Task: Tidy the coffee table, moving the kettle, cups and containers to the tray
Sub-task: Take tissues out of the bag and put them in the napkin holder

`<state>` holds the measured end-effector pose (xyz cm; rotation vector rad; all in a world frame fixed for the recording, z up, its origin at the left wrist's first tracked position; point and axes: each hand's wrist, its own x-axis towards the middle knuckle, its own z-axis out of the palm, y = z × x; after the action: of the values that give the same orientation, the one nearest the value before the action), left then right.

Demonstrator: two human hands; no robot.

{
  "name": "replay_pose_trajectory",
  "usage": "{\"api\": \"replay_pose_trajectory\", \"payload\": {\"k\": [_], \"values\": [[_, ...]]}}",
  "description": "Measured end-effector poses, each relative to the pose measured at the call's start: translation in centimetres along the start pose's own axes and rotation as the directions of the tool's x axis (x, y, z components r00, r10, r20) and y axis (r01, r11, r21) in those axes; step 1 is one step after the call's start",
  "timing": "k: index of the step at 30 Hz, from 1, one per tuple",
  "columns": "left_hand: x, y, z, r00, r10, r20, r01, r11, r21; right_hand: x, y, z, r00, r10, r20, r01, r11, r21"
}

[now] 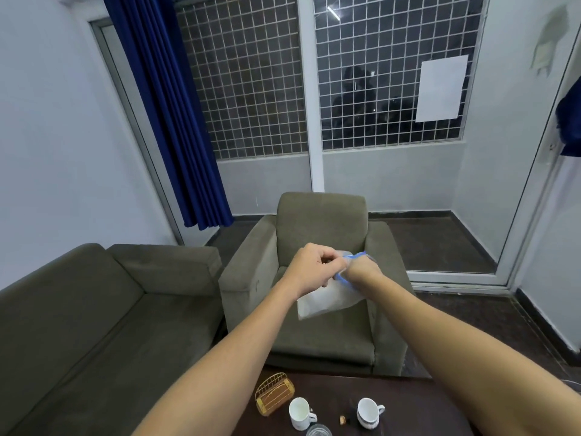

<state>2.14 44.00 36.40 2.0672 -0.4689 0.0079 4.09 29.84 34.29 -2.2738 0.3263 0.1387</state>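
A long sofa (pixel 94 309) fills the left of the room, an armchair (pixel 320 278) faces the viewer, and behind them a blue curtain (pixel 169 114) hangs beside a barred window (pixel 390 73). Low in view is the dark tabletop (pixel 405 404). Both arms reach out above it, raised before the armchair. The left hand (pixel 314 269) and right hand (pixel 361 269) meet, fingers pinching the blue-edged top of a clear bag (pixel 327 300), which hangs down and leftward. On the tabletop stand a gold wire basket (pixel 274 398), tilted, then two white cups (pixel 300 413) (pixel 368 411), handles pointing right, well apart.
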Motion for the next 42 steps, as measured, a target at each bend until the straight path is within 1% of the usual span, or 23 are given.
{"api": "replay_pose_trajectory", "payload": {"k": [1, 3, 5, 7, 8, 9, 11, 12, 13, 14, 15, 17, 19, 21, 22, 25, 26, 28, 30, 32, 34, 37, 42], "values": [[0.0, -0.6, -0.3, 1.000, -0.003, -0.013, 0.003, 0.999, -0.032, 0.0, -0.4, -0.4, 1.000, -0.024, 0.019, 0.024, 1.000, -0.015], [-0.1, -1.8, -0.8, 0.996, -0.028, -0.082, 0.016, 0.990, -0.141, -0.5, -1.5, -1.1, 0.997, -0.061, 0.043, 0.060, 0.998, 0.026], [-0.4, -2.6, -1.2, 0.974, -0.085, -0.212, 0.008, 0.941, -0.339, -0.6, -2.0, -1.8, 0.993, -0.100, 0.066, 0.091, 0.988, 0.123], [-0.7, -3.7, -1.3, 0.911, -0.212, -0.353, 0.019, 0.878, -0.478, -1.4, -2.3, -2.4, 0.985, -0.153, 0.075, 0.135, 0.968, 0.213], [-0.9, -4.5, -1.3, 0.873, -0.309, -0.378, 0.068, 0.844, -0.532, -1.8, -2.7, -2.6, 0.981, -0.174, 0.088, 0.146, 0.954, 0.263], [-1.2, -5.2, -1.3, 0.842, -0.420, -0.340, 0.147, 0.784, -0.603, -2.2, -3.0, -2.8, 0.977, -0.191, 0.100, 0.153, 0.941, 0.303], [-1.9, -6.8, -0.9, 0.787, -0.604, -0.126, 0.338, 0.594, -0.730, -2.7, -3.6, -3.0, 0.965, -0.219, 0.144, 0.151, 0.914, 0.376], [-2.1, -7.8, -0.6, 0.781, -0.624, -0.006, 0.392, 0.499, -0.773, -2.7, -3.6, -3.0, 0.961, -0.222, 0.167, 0.143, 0.911, 0.387], [-2.4, -8.6, -0.4, 0.809, -0.580, 0.096, 0.398, 0.420, -0.816, -2.6, -3.7, -3.0, 0.955, -0.223, 0.195, 0.134, 0.911, 0.390], [-2.5, -9.1, -0.1, 0.845, -0.515, 0.143, 0.370, 0.370, -0.852, -2.6, -3.7, -3.0, 0.949, -0.223, 0.221, 0.120, 0.908, 0.400], [-2.7, -9.5, 0.1, 0.868, -0.474, 0.149, 0.338, 0.344, -0.876, -2.7, -3.7, -2.9, 0.946, -0.212, 0.244, 0.097, 0.907, 0.411], [-3.0, -10.0, 0.3, 0.870, -0.479, 0.121, 0.322, 0.364, -0.874, -2.4, -3.3, -2.7, 0.940, -0.165, 0.299, 0.016, 0.897, 0.442], [-2.7, -10.3, 0.5, 0.861, -0.503, 0.075, 0.319, 0.420, -0.850, -2.4, -3.1, -2.5, 0.911, -0.104, 0.398, -0.084, 0.899, 0.429], [-2.3, -10.3, 0.6, 0.866, -0.500, 0.016, 0.285, 0.465, -0.838, -2.2, -2.8, -2.1, 0.881, -0.078, 0.467, -0.134, 0.905, 0.405], [-2.1, -10.2, 0.6, 0.868, -0.496, -0.008, 0.270, 0.486, -0.831, -2.0, -2.6, -1.9, 0.885, -0.068, 0.460, -0.134, 0.910, 0.392], [-2.0, -9.8, 0.4, 0.857, -0.513, -0.046, 0.285, 0.547, -0.787, -1.8, -2.0, -1.4, 0.951, -0.013, 0.310, -0.101, 0.932, 0.349], [-2.0, -9.9, 0.4, 0.854, -0.518, -0.054, 0.294, 0.565, -0.771, -1.7, -1.8, -1.4, 0.961, -0.032, 0.275, -0.074, 0.928, 0.365], [-2.0, -10.4, 0.4, 0.850, -0.524, -0.064, 0.305, 0.587, -0.749, -1.4, -1.5, -1.8, 0.962, -0.091, 0.259, -0.021, 0.918, 0.397], [-2.1, -11.1, 0.5, 0.836, -0.546, -0.059, 0.330, 0.586, -0.740, -1.3, -1.1, -2.1, 0.959, -0.124, 0.254, 0.027, 0.935, 0.355], [-2.3, -12.0, 0.6, 0.826, -0.562, -0.047, 0.339, 0.562, -0.754, -1.3, -0.7, -2.5, 0.969, -0.109, 0.223, 0.045, 0.961, 0.273], [-2.5, -12.9, 0.9, 0.815, -0.578, -0.037, 0.347, 0.539, -0.767, -1.2, -0.1, -3.2, 0.980, -0.056, 0.190, 0.015, 0.977, 0.211], [-2.6, -14.3, 1.6, 0.796, -0.605, -0.012, 0.370, 0.502, -0.782, -0.9, 1.4, -5.1, 0.982, 0.016, 0.190, -0.054, 0.980, 0.194], [-2.5, -16.5, 4.5, 0.763, -0.646, 0.012, 0.440, 0.505, -0.742, -1.3, 5.7, -9.9, 0.980, 0.141, 0.141, -0.167, 0.968, 0.188]]}}
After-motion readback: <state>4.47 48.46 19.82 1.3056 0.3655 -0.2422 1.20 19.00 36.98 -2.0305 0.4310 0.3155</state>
